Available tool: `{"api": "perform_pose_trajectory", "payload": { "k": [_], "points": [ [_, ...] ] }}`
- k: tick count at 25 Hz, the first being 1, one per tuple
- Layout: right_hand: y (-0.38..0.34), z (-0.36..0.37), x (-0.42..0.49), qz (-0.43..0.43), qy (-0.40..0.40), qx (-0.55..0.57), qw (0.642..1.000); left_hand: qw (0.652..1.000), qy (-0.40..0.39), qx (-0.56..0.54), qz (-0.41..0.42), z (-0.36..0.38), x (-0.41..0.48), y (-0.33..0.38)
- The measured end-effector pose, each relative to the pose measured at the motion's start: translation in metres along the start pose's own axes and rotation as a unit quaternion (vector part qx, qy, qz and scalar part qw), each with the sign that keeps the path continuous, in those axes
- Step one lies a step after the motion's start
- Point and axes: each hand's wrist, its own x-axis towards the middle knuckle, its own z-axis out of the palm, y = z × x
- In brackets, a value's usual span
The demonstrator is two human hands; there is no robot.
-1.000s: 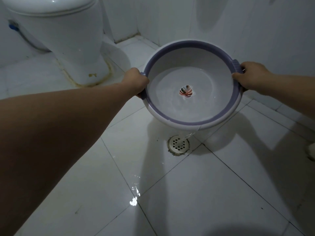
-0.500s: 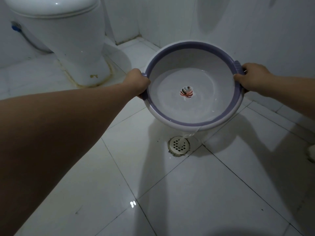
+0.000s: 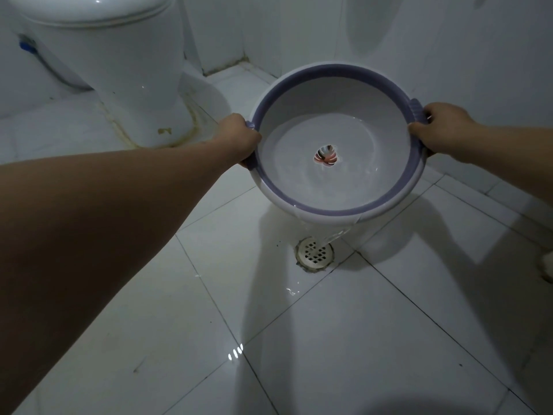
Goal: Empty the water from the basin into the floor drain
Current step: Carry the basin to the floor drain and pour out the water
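Left hand (image 3: 239, 136), right hand (image 3: 440, 130) grip basin (image 3: 329, 68) above drain (image 3: 312, 256).

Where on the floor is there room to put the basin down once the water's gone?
The big tiles on the near side of the floor drain are bare, though wet in spots. It is tighter in the strip between the toilet and the basin.

Left forearm (image 3: 119, 220), bare along its whole visible length, left hand (image 3: 236, 136), bare, right forearm (image 3: 514, 157), bare to the frame edge, right hand (image 3: 443, 130), bare.
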Motion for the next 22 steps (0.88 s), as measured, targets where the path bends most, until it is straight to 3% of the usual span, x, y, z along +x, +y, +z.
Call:
{"api": "perform_pose_trajectory", "payload": {
  "k": [22],
  "points": [
    [-0.0013, -0.0047, 0.0024, -0.007, 0.011, -0.005, 1.0, 1.0, 0.02, 0.009, 0.012, -0.0011, 0.0025, -0.0003]
  ]
}}
